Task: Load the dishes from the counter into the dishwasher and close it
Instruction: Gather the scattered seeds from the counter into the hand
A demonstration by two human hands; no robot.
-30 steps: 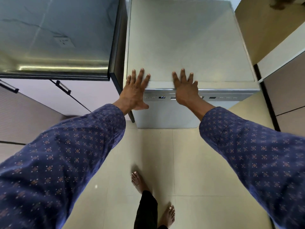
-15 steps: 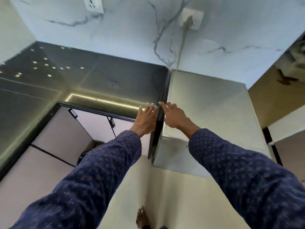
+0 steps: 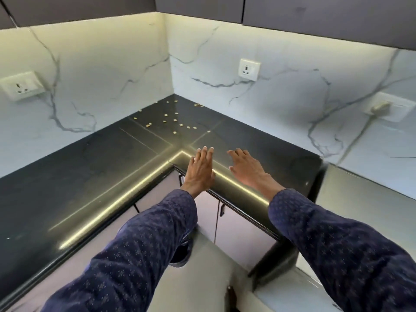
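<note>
Swung up and left since a second ago, off the dishwasher [image 3: 369, 199] front and onto the black L-shaped counter [image 3: 90, 172], both hands now out over its inner corner instead of pressed flat on the machine's top edge. Left hand [image 3: 199, 171] palm down just above the lit counter edge, fingers [image 3: 206, 154] straight and close together, holding nothing. Right hand [image 3: 245, 167] beside it, also palm down, fingers relaxed and slightly spread, nothing in them either; can't tell if either actually touches the stone. Scattered over the far corner of the counter: small yellowish bits [image 3: 171, 120], well beyond the fingertips. Marble-look backsplash behind with a white socket [image 3: 248, 69] straight ahead, another socket [image 3: 21, 86] far left, and a plugged-in outlet [image 3: 382, 108] on the right. Pale cabinet doors [image 3: 238, 230] below the counter, dark upper cabinets [image 3: 315, 12] overhead. Dishwasher only partly in view at the right edge, grey top butting against the counter's end, off to the right of the right forearm; door hidden from here, so no telling about it now. No dishes visible on the counter.
</note>
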